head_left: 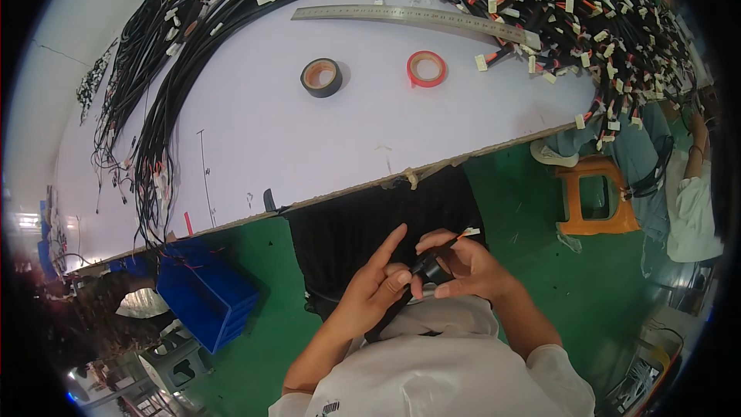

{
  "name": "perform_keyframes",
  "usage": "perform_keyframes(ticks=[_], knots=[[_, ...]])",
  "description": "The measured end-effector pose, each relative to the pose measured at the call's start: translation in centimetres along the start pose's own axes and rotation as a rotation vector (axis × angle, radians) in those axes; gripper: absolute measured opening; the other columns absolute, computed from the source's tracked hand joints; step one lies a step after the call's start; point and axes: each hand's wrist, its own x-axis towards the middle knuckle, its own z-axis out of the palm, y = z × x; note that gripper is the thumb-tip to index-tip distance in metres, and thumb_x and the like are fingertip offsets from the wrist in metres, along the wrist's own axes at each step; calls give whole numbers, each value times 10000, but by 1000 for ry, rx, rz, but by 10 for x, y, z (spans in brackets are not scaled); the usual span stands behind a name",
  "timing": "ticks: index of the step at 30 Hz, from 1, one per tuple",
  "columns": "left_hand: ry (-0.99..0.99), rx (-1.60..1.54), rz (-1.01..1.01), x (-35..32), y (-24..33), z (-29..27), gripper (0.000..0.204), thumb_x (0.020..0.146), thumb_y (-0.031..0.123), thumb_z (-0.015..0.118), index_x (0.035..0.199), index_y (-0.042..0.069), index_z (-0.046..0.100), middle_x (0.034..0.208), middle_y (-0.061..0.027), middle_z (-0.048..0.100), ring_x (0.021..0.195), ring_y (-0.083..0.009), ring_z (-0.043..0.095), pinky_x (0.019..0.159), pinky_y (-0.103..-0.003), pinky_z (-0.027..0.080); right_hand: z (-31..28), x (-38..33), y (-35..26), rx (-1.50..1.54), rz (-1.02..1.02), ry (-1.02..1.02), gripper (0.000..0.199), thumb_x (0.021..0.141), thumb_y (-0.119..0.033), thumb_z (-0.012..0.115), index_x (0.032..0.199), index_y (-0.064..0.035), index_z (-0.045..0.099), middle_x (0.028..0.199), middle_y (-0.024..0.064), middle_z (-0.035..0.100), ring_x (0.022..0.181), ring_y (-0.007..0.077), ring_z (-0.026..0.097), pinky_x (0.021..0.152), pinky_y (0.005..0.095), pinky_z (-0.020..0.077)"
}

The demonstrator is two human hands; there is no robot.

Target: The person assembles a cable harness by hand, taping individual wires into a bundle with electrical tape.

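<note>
In front of my lap, both hands are on a black cable (421, 266). My left hand (372, 290) pinches it between thumb and curled fingers, while its index finger points out straight. Curled around the cable's other part is my right hand (480, 272). A small white connector (471, 232) on short orange and dark wires sticks out above the right fingers. A dark rounded piece (434, 272) sits beneath the right fingers; whether it is a tape roll or a bend of the cable, I cannot tell.
On the white table (262, 108) lie a black tape roll (322, 77), a red tape roll (426, 69) and a steel ruler (409, 15). Cable bundles (571, 23) crowd the back. Blue bins (204, 293) stand lower left, an orange stool (594, 197) right, near another person (691, 208).
</note>
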Motion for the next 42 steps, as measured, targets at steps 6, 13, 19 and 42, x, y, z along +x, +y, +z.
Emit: perform_keyframes(ticks=[6,13,19,42], knots=[[-21,46,8,0,3,-2,592,969,159,467,1452,27,151,775,-36,600,637,-72,423,629,-205,395,-3,0,0,-104,-43,-62,630,649,-62,798,1218,-45,528,1195,22,425,1034,120,468,902,266,370],[-52,47,29,0,10,-4,587,953,140,492,1446,39,191,741,-42,594,600,-54,378,553,-182,318,-1,1,-5,-148,-14,-111,648,657,-71,795,1240,-41,513,1222,48,411,1085,136,444,937,285,349],[-57,73,28,-1,10,-5,560,952,127,486,1437,39,220,745,-39,593,616,-52,395,563,-179,319,0,0,-1,-126,-58,-119,641,659,-65,792,1236,-41,514,1233,54,404,1094,142,446,940,289,350],[330,775,417,0,2,10,354,831,20,600,1183,27,560,715,-104,602,596,-236,586,568,-310,487,9,-3,6,-99,-24,-99,858,651,-35,792,1379,-30,338,1254,69,411,1192,194,419,1017,330,320]])
